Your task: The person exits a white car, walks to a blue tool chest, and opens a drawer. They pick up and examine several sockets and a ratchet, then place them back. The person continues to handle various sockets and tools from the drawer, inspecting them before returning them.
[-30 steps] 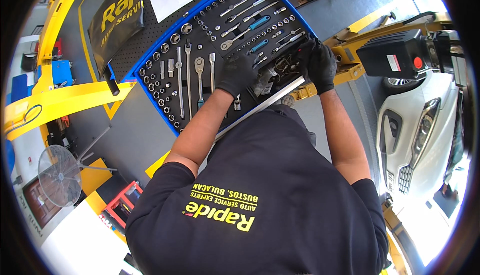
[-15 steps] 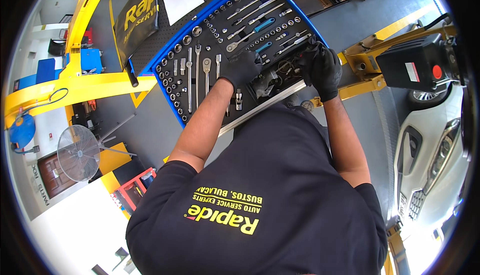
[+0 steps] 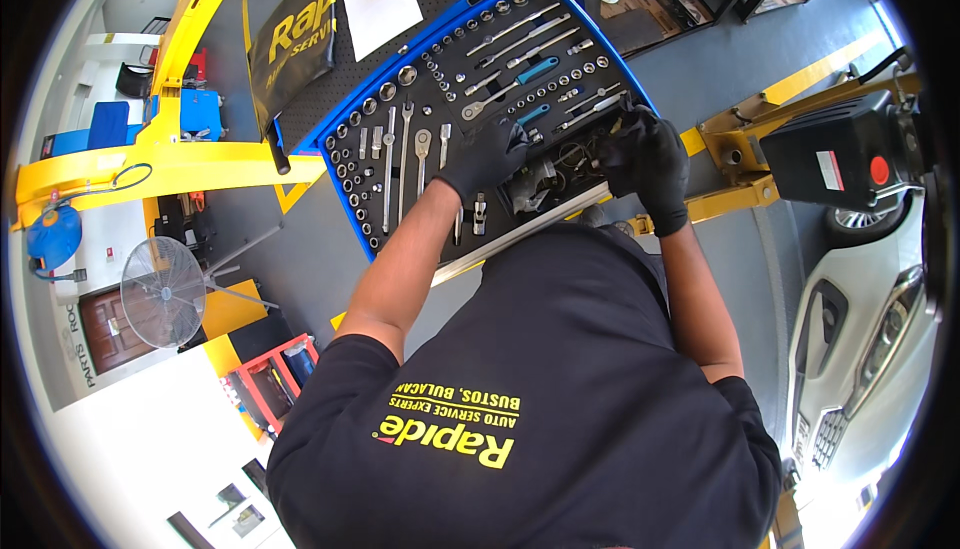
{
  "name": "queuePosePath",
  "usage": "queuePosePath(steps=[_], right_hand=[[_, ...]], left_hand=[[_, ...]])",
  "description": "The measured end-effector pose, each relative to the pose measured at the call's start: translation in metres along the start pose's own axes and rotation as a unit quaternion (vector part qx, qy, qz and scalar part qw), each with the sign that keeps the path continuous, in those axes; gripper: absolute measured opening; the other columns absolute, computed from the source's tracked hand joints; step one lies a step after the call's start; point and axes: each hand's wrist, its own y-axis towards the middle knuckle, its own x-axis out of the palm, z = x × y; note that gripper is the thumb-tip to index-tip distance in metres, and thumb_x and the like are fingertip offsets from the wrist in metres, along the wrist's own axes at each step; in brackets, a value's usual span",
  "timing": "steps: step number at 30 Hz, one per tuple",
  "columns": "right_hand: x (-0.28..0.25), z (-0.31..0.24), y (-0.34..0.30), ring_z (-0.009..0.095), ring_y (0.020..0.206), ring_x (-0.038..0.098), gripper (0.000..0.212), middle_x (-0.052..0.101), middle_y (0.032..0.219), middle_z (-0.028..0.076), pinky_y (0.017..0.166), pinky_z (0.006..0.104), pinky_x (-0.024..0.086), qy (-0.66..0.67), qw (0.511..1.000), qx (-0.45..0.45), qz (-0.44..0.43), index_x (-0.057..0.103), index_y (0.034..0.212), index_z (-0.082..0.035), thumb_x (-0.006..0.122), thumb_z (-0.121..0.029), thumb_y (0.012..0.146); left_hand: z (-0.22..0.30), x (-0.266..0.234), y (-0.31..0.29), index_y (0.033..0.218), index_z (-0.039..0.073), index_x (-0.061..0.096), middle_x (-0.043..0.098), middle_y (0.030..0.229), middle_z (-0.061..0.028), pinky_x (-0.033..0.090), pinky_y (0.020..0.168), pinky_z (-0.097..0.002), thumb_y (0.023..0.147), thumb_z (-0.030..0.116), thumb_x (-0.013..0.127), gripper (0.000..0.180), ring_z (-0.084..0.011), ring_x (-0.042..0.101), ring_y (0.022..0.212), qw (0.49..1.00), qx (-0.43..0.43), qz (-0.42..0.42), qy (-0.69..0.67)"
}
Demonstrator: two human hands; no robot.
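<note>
A blue-edged tool drawer point(image 3: 352, 119) lies before me, its black foam holding sockets, ratchets and extension bars. My left hand point(image 3: 484, 157), in a black glove, rests over the foam with its fingers curled together. Beside it are a chrome ratchet point(image 3: 423, 145) and a universal joint point(image 3: 480, 213). A clear plastic bag point(image 3: 538, 183) lies among loose small parts in the compartment between my hands. My right hand point(image 3: 654, 167), also gloved, is closed above that compartment's right end. Its fingers are bent in; whatever they may hold is hidden.
A sheet of white paper point(image 3: 382, 15) lies on the dark perforated top behind the drawer. Yellow lift arms point(image 3: 180, 177) flank me on both sides. A white car point(image 3: 850, 349) stands at right, a pedestal fan point(image 3: 163, 292) at left.
The whole view has shifted a little, so the drawer sits slightly farther right. My right hand has turned and come slightly toward me. My left hand stays over the foam.
</note>
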Motion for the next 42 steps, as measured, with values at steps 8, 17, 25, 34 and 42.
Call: queuePosePath(steps=[8, 17, 25, 34, 42], right_hand=[[-0.012, -0.028, 0.011, 0.016, 0.119, 0.064, 0.032, 0.068, 0.126, 0.010, 0.109, 0.0369, 0.052, -0.047, 0.979, -0.186, -0.069, 0.064, 0.137, 0.000, 0.060, -0.011, 0.106], [-0.009, -0.105, 0.040, 0.014, 0.097, 0.071, 0.035, 0.072, 0.114, 0.004, 0.088, 0.0319, 0.058, 0.591, 0.715, 0.347, -0.135, 0.063, 0.127, -0.002, 0.072, -0.027, 0.105], [-0.005, -0.115, 0.052, 0.018, 0.144, 0.050, 0.043, 0.067, 0.147, 0.002, 0.123, 0.0553, 0.014, 0.253, 0.937, 0.081, -0.225, 0.068, 0.141, -0.020, 0.066, -0.033, 0.100], [0.014, -0.095, 0.036, 0.010, 0.104, 0.068, 0.036, 0.073, 0.119, 0.004, 0.093, 0.0297, 0.055, 0.526, 0.808, 0.250, -0.092, 0.064, 0.135, 0.002, 0.070, -0.010, 0.101], [-0.001, -0.128, 0.031, 0.025, 0.085, 0.067, 0.018, 0.067, 0.095, 0.009, 0.078, 0.0369, 0.053, 0.155, 0.984, -0.082, 0.008, 0.065, 0.099, -0.003, 0.073, 0.007, 0.087]], left_hand=[[0.091, -0.022, -0.008, 0.113, 0.000, 0.066, 0.071, 0.099, -0.0235, 0.056, 0.086, -0.0499, 0.098, 0.022, 0.070, 0.027, -0.0436, 0.070, 0.096, 0.987, 0.095, 0.086, -0.093], [0.134, -0.048, -0.033, 0.126, 0.002, 0.064, 0.074, 0.110, -0.0143, 0.059, 0.084, -0.0391, 0.106, 0.022, 0.068, 0.029, -0.0256, 0.075, 0.095, 0.967, 0.088, 0.144, -0.192], [0.099, -0.065, -0.042, 0.137, 0.005, 0.061, 0.071, 0.114, -0.0074, 0.060, 0.086, -0.0322, 0.118, 0.037, 0.048, 0.040, -0.0143, 0.071, 0.099, 0.859, -0.061, 0.124, -0.493], [0.104, -0.032, -0.043, 0.134, 0.008, 0.064, 0.073, 0.125, -0.0076, 0.061, 0.099, -0.0336, 0.108, 0.001, 0.060, 0.027, -0.0168, 0.073, 0.113, 0.548, 0.062, -0.049, -0.833], [0.130, -0.037, -0.036, 0.114, 0.006, 0.069, 0.073, 0.103, -0.0011, 0.055, 0.081, -0.0228, 0.107, 0.005, 0.066, 0.008, -0.0059, 0.068, 0.091, 0.667, 0.065, 0.113, -0.734]])
